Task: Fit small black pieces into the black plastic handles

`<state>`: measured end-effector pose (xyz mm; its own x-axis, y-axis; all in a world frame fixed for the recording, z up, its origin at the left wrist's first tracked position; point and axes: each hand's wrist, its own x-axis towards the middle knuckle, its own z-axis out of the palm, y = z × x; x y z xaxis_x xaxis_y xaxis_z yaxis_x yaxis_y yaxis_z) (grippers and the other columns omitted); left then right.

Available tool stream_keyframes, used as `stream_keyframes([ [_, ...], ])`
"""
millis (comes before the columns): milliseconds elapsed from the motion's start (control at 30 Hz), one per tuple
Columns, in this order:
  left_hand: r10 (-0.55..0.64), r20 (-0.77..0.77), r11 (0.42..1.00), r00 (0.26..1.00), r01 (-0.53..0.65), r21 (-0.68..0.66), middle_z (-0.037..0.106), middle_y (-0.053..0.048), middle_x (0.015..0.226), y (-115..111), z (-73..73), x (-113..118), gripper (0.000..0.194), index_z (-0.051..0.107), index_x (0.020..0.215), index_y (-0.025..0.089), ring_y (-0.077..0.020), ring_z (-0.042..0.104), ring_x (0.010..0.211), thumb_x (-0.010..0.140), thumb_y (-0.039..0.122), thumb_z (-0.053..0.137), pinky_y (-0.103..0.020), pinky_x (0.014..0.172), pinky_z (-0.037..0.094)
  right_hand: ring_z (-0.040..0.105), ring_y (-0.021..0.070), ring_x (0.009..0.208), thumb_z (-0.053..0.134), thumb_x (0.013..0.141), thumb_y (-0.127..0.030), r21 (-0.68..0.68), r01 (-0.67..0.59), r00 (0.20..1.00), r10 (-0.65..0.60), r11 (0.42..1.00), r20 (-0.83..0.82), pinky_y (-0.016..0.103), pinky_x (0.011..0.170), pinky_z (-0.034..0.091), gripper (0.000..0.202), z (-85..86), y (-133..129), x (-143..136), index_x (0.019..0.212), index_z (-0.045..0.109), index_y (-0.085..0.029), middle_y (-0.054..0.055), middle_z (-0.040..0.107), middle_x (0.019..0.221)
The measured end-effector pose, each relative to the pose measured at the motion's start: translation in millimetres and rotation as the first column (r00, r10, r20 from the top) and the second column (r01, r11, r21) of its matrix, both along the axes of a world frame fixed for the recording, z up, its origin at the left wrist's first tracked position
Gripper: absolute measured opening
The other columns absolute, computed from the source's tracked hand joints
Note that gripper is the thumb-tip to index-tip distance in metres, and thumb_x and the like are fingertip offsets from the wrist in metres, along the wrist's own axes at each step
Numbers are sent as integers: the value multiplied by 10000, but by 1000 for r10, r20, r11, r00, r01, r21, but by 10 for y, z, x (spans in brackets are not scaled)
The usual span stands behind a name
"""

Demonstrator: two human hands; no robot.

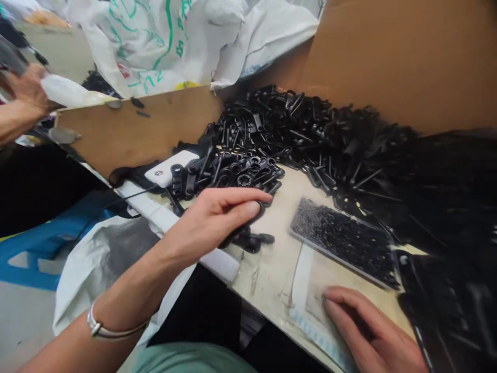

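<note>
My left hand (217,217) is closed around a black plastic part (261,208), which shows only at the thumb tip and under the palm. Just below it on the table lie a few more black plastic parts (254,241). My right hand (373,331), at the lower right, has its thumb and forefinger pinched together. A tiny dark bit shows at those fingertips, too small to name. Above that hand sits a shallow clear tray (341,267) filled with small black pieces. A clear plastic bag (316,282) lies flat beside the fingers.
A big heap of black plastic parts (295,119) spreads along the cardboard wall (407,57). Left of it are a white phone-like object (171,168) and a smaller pile (236,173). White sacks (186,41) hang behind. At far left, another person's hand (31,93) is visible.
</note>
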<state>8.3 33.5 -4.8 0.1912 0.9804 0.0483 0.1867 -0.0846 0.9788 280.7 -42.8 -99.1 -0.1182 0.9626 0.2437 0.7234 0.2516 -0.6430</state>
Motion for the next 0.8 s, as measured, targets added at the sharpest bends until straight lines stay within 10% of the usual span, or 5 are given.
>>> stream_keyframes([
  [133, -192, -336, 950, 922, 260, 174, 681, -18, 961, -109, -84, 266, 198, 663, 1029, 201, -143, 606, 857, 882, 257, 544, -242, 751, 447, 674, 148, 790, 575, 861, -329, 38, 24, 998, -22, 999, -55, 153, 715, 516, 114, -11, -28, -56, 880, 658, -254, -8, 700, 889],
  [300, -238, -725, 844, 646, 508, 176, 625, -28, 792, -190, -410, 588, 171, 600, 818, 189, -163, 585, 707, 896, 181, 447, -270, 616, 405, 646, 125, 800, 552, 884, -274, 9, 16, 997, -15, 1000, -78, 138, 690, 485, 92, 39, -36, -120, 862, 639, -251, -21, 681, 879],
  [600, -165, -704, 847, 690, 465, 257, 623, -17, 1004, -307, -483, 307, 257, 553, 1013, 216, -148, 579, 873, 850, 52, 442, -253, 736, 443, 622, 127, 849, 551, 896, -245, -21, 29, 994, -31, 999, -107, 166, 736, 465, 78, 66, -55, -110, 879, 627, -252, -27, 676, 907],
  [800, -168, -822, 823, 544, 537, 187, 619, -29, 993, -412, -563, 285, 243, 558, 1070, 206, -196, 549, 945, 879, 92, 462, -357, 854, 433, 628, 111, 761, 606, 865, -264, -73, 144, 968, -156, 987, -196, 154, 657, 487, 64, 55, -77, -121, 884, 667, -261, -38, 691, 867],
])
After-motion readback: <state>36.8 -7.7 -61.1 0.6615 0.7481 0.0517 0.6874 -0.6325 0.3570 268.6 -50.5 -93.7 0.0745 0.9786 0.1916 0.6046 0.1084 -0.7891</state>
